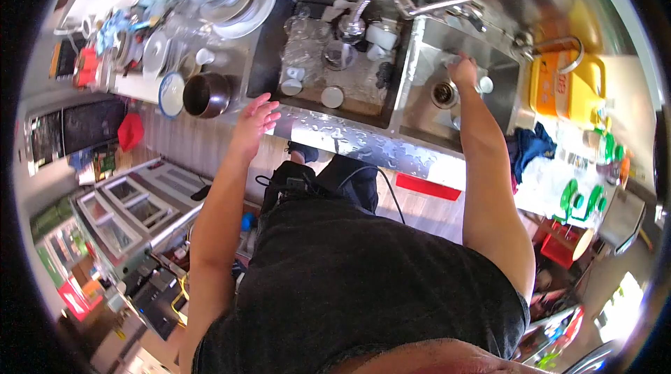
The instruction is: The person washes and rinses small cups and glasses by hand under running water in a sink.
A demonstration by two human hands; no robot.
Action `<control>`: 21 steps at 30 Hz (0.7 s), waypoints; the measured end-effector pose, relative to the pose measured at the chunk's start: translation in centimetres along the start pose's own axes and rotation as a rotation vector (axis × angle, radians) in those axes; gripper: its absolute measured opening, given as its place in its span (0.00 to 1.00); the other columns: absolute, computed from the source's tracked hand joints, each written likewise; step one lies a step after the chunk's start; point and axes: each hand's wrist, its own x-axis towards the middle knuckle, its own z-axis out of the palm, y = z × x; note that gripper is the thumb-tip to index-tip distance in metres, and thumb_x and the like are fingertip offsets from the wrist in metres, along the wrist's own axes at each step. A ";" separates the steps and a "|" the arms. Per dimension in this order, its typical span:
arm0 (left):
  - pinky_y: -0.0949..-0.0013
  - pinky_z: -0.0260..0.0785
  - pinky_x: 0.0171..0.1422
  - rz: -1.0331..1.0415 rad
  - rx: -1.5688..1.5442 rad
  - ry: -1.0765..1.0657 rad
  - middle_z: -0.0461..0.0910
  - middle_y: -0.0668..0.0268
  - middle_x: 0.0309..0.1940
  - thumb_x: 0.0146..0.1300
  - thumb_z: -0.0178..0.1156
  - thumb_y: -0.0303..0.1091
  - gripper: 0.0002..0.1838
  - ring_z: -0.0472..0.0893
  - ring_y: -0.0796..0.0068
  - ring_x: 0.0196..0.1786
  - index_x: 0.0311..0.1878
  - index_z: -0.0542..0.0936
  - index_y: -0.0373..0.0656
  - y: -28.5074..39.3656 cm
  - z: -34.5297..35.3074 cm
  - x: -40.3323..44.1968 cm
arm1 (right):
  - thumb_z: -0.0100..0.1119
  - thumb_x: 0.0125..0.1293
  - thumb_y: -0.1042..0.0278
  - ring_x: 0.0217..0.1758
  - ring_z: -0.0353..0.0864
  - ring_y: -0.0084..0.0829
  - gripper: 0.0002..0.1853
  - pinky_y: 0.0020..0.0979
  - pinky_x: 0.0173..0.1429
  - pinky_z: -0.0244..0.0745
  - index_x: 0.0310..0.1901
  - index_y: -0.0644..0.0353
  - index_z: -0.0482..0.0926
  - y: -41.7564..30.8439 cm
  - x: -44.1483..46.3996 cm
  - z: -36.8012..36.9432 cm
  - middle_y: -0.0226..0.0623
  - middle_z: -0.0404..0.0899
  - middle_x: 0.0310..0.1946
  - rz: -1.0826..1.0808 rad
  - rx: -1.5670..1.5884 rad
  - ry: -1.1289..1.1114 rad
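My left hand [258, 122] hovers over the counter's front edge near a dark brown pot [207, 94], fingers spread and holding nothing. Down in the right basin [423, 80], my right hand [462, 70] has its fingers curled at a small pale thing that I cannot make out. Close by it are a small white cup [485, 84] and the sink drain [443, 94]. In the left basin [264, 73] lie glassware [340, 56], white cups [293, 86], a round white piece [333, 97] and a white container [381, 36].
A metal faucet [440, 5] rises behind the sinks. Stacked plates and bowls [241, 7] stand on the left counter, beside a blue-rimmed bowl [170, 95]. A yellow jug [567, 87], dark cloth [529, 152] and green-labelled bottles [570, 199] sit to the right.
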 end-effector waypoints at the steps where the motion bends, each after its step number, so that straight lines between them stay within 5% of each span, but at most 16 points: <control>1: 0.67 0.67 0.55 0.003 0.007 -0.004 0.76 0.62 0.55 0.65 0.56 0.43 0.27 0.77 0.69 0.52 0.65 0.66 0.44 -0.1 -0.5 -0.4 | 0.60 0.56 0.50 0.58 0.72 0.44 0.32 0.38 0.62 0.68 0.61 0.53 0.68 0.3 0.6 0.9 0.44 0.76 0.53 0.017 -0.024 -0.016; 4: 0.69 0.68 0.54 0.021 0.007 0.021 0.76 0.61 0.55 0.65 0.55 0.43 0.27 0.77 0.70 0.51 0.65 0.66 0.43 -0.2 -1.7 -1.3 | 0.65 0.54 0.54 0.62 0.65 0.46 0.35 0.41 0.66 0.62 0.63 0.52 0.66 -0.6 0.3 0.1 0.52 0.70 0.56 -0.048 -0.103 -0.067; 6: 0.70 0.68 0.54 0.025 0.044 0.031 0.76 0.61 0.55 0.65 0.54 0.42 0.26 0.77 0.72 0.50 0.65 0.66 0.43 -0.3 -2.1 -1.7 | 0.65 0.53 0.52 0.63 0.66 0.49 0.38 0.42 0.66 0.62 0.64 0.54 0.64 -1.5 0.0 0.0 0.56 0.66 0.61 0.143 0.105 -0.004; 9: 0.72 0.67 0.53 0.011 0.038 0.040 0.76 0.62 0.55 0.66 0.54 0.41 0.25 0.78 0.73 0.49 0.64 0.67 0.44 -1.1 -2.5 -1.3 | 0.65 0.52 0.51 0.64 0.65 0.50 0.38 0.42 0.66 0.63 0.64 0.54 0.64 0.6 1.2 2.9 0.57 0.65 0.61 -0.032 0.166 -0.008; 16: 0.69 0.66 0.55 -0.002 0.029 -0.015 0.76 0.63 0.54 0.65 0.55 0.43 0.27 0.77 0.72 0.50 0.64 0.67 0.44 -1.1 -2.1 0.8 | 0.64 0.52 0.50 0.62 0.69 0.51 0.39 0.41 0.64 0.65 0.63 0.62 0.64 0.2 1.2 2.0 0.54 0.70 0.58 -0.061 0.088 -0.022; 19: 0.68 0.66 0.56 0.003 0.033 -0.048 0.76 0.63 0.54 0.64 0.55 0.45 0.28 0.77 0.72 0.51 0.65 0.67 0.44 -1.0 -2.5 2.4 | 0.65 0.52 0.49 0.62 0.68 0.51 0.42 0.42 0.64 0.65 0.65 0.63 0.61 0.1 1.4 1.9 0.55 0.70 0.58 0.097 0.162 -0.074; 21: 0.68 0.66 0.56 0.003 0.036 -0.073 0.76 0.63 0.55 0.64 0.57 0.46 0.29 0.77 0.71 0.51 0.65 0.67 0.44 -1.2 -2.4 3.1 | 0.65 0.51 0.45 0.62 0.68 0.53 0.45 0.44 0.64 0.65 0.66 0.62 0.59 0.6 1.3 1.8 0.57 0.68 0.58 -0.011 0.094 0.015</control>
